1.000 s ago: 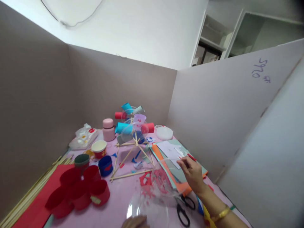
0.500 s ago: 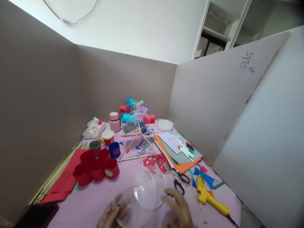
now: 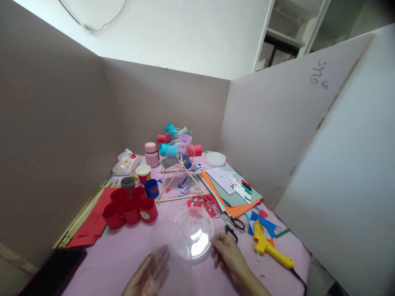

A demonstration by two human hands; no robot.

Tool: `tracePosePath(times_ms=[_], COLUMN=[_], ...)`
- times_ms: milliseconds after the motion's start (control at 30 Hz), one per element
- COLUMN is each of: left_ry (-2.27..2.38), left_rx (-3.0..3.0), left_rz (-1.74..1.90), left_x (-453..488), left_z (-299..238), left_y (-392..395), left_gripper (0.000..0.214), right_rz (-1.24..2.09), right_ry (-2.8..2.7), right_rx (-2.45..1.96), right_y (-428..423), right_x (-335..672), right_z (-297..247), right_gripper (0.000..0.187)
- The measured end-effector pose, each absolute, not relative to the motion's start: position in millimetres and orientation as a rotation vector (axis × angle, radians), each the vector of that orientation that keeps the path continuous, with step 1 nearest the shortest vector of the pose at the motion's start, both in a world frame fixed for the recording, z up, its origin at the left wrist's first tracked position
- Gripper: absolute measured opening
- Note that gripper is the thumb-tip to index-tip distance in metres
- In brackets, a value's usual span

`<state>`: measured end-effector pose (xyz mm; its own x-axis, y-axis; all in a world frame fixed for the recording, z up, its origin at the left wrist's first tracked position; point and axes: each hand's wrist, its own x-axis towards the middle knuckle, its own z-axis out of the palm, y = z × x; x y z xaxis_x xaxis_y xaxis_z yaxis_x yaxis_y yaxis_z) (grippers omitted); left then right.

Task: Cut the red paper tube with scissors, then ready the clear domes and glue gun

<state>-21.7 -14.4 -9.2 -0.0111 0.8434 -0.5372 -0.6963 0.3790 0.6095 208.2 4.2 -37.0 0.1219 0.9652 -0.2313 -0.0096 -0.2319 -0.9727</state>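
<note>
My left hand point(image 3: 148, 273) holds a round clear plastic lid point(image 3: 171, 240), its fingers showing through the tilted, blurred plastic. A second clear plastic lid point(image 3: 194, 230), with light glaring off it, is pinched at its right edge by my right hand point(image 3: 226, 250). The two lids overlap in view; whether they touch I cannot tell. Beyond them stands a wheel-like model point(image 3: 179, 150) of clear discs and coloured paper cups on a stick frame point(image 3: 175, 199). Black-handled scissors point(image 3: 234, 228) lie beside my right hand, close to red paper scraps point(image 3: 205, 202).
Red paper cups point(image 3: 132, 211) and a blue cup point(image 3: 151, 188) stand left, near wooden sticks point(image 3: 80, 220) and a dark flat device point(image 3: 55, 271). Coloured sheets point(image 3: 234, 205) with markers point(image 3: 242, 189) and a yellow glue gun point(image 3: 271, 248) lie right. Partition walls point(image 3: 166, 94) surround the table.
The lids have moved apart: one shifts up and right with my right hand, whose forearm now shows. The other stays with my left hand, its fingers more stretched out. The view has shifted slightly.
</note>
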Motion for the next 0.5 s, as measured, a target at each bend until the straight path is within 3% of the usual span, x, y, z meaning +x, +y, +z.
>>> tracePosePath(times_ms=[267,367,500], left_ry=[0.888,0.888,0.856], left_rx=[0.096,0.003,-0.119], left_rz=[1.230,1.299,1.340], left_x=[-10,-28,-64], left_z=[-7,4,19], left_y=[-19,-18,-17], left_gripper=[0.021,0.016,0.043], right_rz=[1.419,1.246,0.929], right_ry=[-1.125,-1.345,-2.091], right_rx=[-1.252,-1.265,-0.934], right_y=[-28,-37,-51], right_x=[193,189,145], right_z=[-16,-17,-47], right_gripper=[0.036,0.042,0.044])
